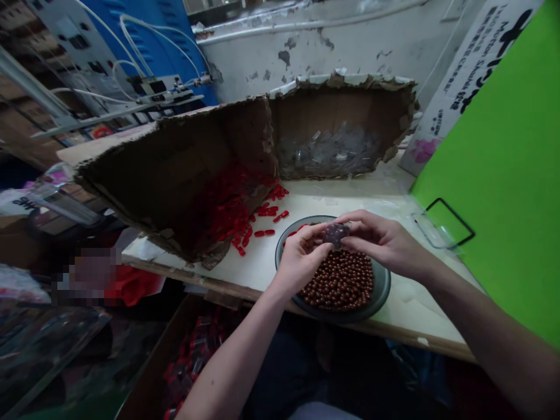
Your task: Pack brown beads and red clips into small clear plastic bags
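Observation:
Above a grey round basin [384,291] of shiny brown beads [339,286], both hands hold one small see-through plastic container [336,234] that looks dark inside. My left hand [301,256] pinches it from the left between thumb and fingers. From the right, the thumb and fingertips of my right hand [385,242] close on it as well. Some red pieces [301,228] show at the basin's far left, partly hidden behind my left hand. What exactly fills the container is too small to make out.
Behind the basin, a torn cardboard box [269,134] holds red plastic pieces [223,204] on its left and clear plastic pieces [341,146] on its right. A green panel [503,192] stands at right. Below the white table's edge, a carton holds red-capped containers [192,361].

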The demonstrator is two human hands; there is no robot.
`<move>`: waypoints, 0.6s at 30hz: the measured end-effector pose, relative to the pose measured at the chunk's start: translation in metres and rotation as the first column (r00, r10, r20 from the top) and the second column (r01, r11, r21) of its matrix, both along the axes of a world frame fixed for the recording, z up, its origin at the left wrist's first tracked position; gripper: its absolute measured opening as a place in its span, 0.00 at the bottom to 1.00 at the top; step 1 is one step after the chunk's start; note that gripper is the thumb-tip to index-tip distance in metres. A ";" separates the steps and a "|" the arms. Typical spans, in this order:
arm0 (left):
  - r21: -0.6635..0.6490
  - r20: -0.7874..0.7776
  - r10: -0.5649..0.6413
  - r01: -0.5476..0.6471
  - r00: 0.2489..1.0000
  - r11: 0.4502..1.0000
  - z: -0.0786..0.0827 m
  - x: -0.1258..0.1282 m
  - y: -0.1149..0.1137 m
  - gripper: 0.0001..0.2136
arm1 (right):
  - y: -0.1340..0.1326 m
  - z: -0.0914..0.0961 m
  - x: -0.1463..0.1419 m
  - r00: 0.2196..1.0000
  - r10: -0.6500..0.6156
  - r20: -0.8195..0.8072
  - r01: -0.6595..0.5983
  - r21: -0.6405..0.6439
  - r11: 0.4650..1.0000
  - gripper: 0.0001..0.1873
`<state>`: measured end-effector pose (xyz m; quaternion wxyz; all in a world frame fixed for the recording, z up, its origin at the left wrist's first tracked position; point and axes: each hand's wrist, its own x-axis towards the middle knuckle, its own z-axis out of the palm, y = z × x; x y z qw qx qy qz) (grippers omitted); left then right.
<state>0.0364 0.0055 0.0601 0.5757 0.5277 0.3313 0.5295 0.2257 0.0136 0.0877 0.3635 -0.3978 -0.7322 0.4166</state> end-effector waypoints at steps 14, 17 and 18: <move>-0.117 0.173 -0.143 0.165 0.974 0.979 -0.007 0.001 0.003 0.20 | 0.002 0.011 0.002 1.000 0.001 0.019 0.001 -0.080 0.997 0.19; -0.111 0.182 -0.151 0.173 0.972 0.979 -0.007 0.000 0.005 0.20 | 0.004 0.012 0.002 0.999 0.006 0.037 -0.003 -0.063 0.998 0.19; -0.113 0.186 -0.155 0.177 0.970 0.978 -0.007 -0.001 0.006 0.19 | 0.005 0.011 0.002 0.999 0.007 0.036 -0.005 -0.059 0.998 0.18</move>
